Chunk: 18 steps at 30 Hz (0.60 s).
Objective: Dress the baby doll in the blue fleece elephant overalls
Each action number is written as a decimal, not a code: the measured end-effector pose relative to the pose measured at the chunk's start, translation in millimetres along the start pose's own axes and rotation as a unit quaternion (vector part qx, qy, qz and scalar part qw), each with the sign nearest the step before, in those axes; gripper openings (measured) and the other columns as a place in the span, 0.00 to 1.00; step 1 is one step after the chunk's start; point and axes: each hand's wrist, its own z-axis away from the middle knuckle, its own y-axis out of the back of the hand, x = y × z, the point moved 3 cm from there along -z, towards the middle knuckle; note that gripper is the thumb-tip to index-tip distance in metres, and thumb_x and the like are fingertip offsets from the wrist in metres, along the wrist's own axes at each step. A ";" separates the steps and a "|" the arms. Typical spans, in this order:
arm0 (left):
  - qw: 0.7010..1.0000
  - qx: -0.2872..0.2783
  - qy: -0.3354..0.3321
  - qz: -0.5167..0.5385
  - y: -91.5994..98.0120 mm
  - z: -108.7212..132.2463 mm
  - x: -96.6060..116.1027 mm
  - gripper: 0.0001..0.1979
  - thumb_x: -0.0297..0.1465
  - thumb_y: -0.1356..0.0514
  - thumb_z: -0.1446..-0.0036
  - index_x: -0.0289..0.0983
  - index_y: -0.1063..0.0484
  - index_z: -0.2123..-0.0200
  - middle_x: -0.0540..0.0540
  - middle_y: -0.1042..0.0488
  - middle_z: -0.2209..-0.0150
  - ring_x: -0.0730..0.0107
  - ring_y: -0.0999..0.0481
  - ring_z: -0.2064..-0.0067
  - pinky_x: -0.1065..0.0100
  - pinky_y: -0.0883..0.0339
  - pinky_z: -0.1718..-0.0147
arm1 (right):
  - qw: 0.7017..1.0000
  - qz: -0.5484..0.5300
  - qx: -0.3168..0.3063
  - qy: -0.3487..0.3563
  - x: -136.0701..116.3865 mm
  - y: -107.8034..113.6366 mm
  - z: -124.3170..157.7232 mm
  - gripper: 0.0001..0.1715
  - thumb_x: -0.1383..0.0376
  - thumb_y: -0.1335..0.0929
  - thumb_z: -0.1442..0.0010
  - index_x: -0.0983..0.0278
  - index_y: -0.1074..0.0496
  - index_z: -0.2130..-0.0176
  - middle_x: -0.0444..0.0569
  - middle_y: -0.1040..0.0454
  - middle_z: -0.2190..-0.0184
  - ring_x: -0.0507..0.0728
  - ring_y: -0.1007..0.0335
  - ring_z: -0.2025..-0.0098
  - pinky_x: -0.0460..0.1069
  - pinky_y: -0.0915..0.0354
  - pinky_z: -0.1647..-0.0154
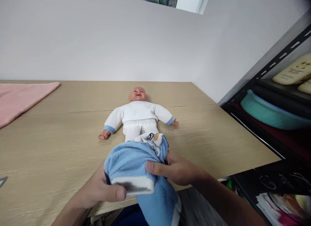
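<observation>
A baby doll (138, 114) in a white suit with blue cuffs lies on its back on the wooden table (60, 138), head toward the wall. Both my hands grip a light blue terry garment (136, 161) with white trim and a printed patch, bunched over the doll's legs at the table's near edge. My left hand (102, 188) pinches its white hem from the left. My right hand (173, 169) clasps the fabric from the right, thumb on top. Part of the garment hangs below the table edge.
A pink cloth (21, 96) lies at the table's far left. A dark metal shelf (279, 99) on the right holds a teal basin (267, 112) and beige items. Magazines (284, 203) lie low at the right. A white wall stands behind.
</observation>
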 end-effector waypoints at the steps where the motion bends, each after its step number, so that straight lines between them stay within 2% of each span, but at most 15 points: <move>1: 0.999 0.034 0.015 -0.008 -0.9 2.2 3.1 0.42 0.53 0.16 0.58 0.37 0.18 0.44 0.38 0.12 0.54 0.44 0.13 0.50 0.55 0.18 0.47 | 1.000 0.005 -0.019 0.015 -5.9 -3.8 0.1 0.31 0.51 0.20 0.34 0.56 0.19 0.36 0.48 0.18 0.36 0.63 0.27 0.28 0.58 0.38 0.20; 3: 0.994 0.095 0.044 -0.044 -3.5 6.3 7.0 0.37 0.51 0.18 0.52 0.38 0.19 0.44 0.38 0.13 0.47 0.43 0.15 0.44 0.56 0.20 0.42 | 0.998 0.024 -0.035 0.037 -13.1 -10.9 -1.0 0.41 0.59 0.15 0.42 0.54 0.21 0.33 0.46 0.19 0.33 0.63 0.27 0.27 0.57 0.38 0.20; 5: 0.988 0.107 0.042 -0.102 -8.0 9.0 9.0 0.32 0.49 0.20 0.49 0.38 0.19 0.46 0.39 0.13 0.46 0.45 0.15 0.44 0.58 0.21 0.43 | 0.997 0.054 0.021 0.052 -12.9 -13.5 -3.8 0.44 0.65 0.15 0.47 0.55 0.21 0.34 0.47 0.18 0.35 0.63 0.24 0.30 0.56 0.34 0.23; 8: 0.976 0.063 0.057 -0.202 -16.0 10.6 7.4 0.24 0.48 0.26 0.43 0.38 0.20 0.51 0.40 0.13 0.53 0.48 0.15 0.49 0.59 0.20 0.48 | 0.978 0.102 0.172 0.057 -5.3 -10.1 -9.3 0.29 0.68 0.22 0.40 0.58 0.21 0.40 0.48 0.14 0.44 0.62 0.19 0.38 0.56 0.26 0.30; 10: 0.967 0.053 0.075 -0.239 -19.4 10.1 7.1 0.22 0.50 0.31 0.39 0.38 0.20 0.54 0.41 0.13 0.56 0.48 0.15 0.52 0.58 0.20 0.50 | 0.962 0.134 0.223 0.076 -3.5 -8.0 -14.2 0.17 0.68 0.27 0.38 0.59 0.20 0.48 0.46 0.14 0.51 0.61 0.18 0.43 0.56 0.24 0.35; 12: 0.962 0.078 0.065 -0.253 -20.6 8.2 10.1 0.24 0.52 0.36 0.36 0.37 0.20 0.52 0.40 0.13 0.54 0.45 0.16 0.50 0.54 0.21 0.46 | 0.950 0.179 0.231 0.113 -7.1 -7.1 -18.7 0.10 0.67 0.30 0.37 0.59 0.21 0.55 0.45 0.15 0.56 0.61 0.19 0.44 0.56 0.26 0.35; 14: 0.957 0.119 0.043 -0.261 -19.7 6.7 13.6 0.29 0.54 0.39 0.34 0.36 0.22 0.44 0.37 0.14 0.48 0.42 0.17 0.44 0.48 0.24 0.38 | 0.934 0.247 0.219 0.133 -12.8 -6.9 -20.6 0.06 0.67 0.31 0.37 0.60 0.23 0.59 0.46 0.16 0.57 0.61 0.20 0.47 0.56 0.28 0.36; 16: 0.952 0.139 0.035 -0.271 -18.1 8.2 14.3 0.33 0.55 0.40 0.32 0.36 0.24 0.38 0.35 0.17 0.40 0.38 0.20 0.38 0.43 0.31 0.31 | 0.915 0.340 0.196 0.098 -16.0 -7.3 -18.7 0.04 0.64 0.30 0.36 0.60 0.26 0.65 0.45 0.19 0.64 0.58 0.23 0.59 0.55 0.28 0.48; 18: 0.953 0.142 0.030 -0.266 -16.4 14.2 11.7 0.38 0.57 0.39 0.32 0.37 0.28 0.32 0.33 0.23 0.32 0.34 0.26 0.30 0.40 0.38 0.25 | 0.890 0.422 0.168 0.033 -16.4 -8.3 -12.6 0.17 0.60 0.29 0.35 0.60 0.32 0.74 0.42 0.29 0.77 0.54 0.36 0.73 0.52 0.37 0.65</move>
